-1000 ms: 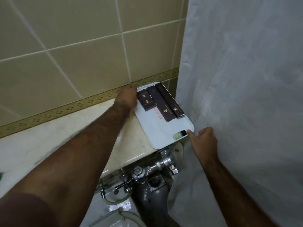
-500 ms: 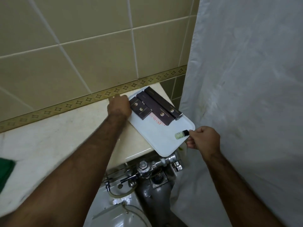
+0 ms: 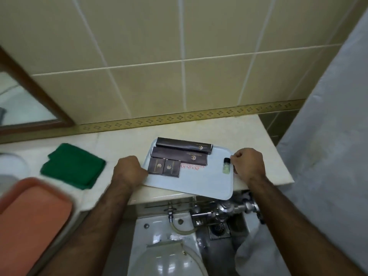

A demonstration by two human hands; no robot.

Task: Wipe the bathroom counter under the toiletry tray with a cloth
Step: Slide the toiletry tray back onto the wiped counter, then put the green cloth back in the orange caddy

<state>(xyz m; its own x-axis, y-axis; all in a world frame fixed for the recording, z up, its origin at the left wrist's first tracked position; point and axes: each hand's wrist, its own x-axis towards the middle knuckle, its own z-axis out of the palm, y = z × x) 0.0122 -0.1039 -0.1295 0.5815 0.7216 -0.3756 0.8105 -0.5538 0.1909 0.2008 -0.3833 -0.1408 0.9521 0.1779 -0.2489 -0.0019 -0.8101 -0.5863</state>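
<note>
Right now both hands grip the white toiletry tray [image 3: 199, 182] by its short ends. The left hand [image 3: 129, 170] is curled closed on the tray's left edge, and the right hand [image 3: 248, 164] is curled closed on the right edge — whether the tray is lifted clear of the pale stone surface [image 3: 123, 144] or resting on it cannot be told. The tray's near right corner juts out past the front lip of the surface, over the chrome flush valve [image 3: 235, 209] and the white toilet [image 3: 169, 255] below.

On the tray lie two long dark boxes [image 3: 183, 150] side by side at the far edge, two small dark boxes [image 3: 164, 166] touching each other just in front of them, a card with red print [image 3: 192, 168] partly under the boxes, and a small clear bottle with a black cap [image 3: 226, 166] lying just beside the right hand.

A folded green cloth [image 3: 72, 166] rests on the surface well to the left of the tray, untouched. Nearer, at the left edge, sits a blurred orange tray [image 3: 33, 212]. A white curtain [image 3: 328, 136] hangs at the right, and a framed mirror [image 3: 29, 108] meets the tiled wall at the left.
</note>
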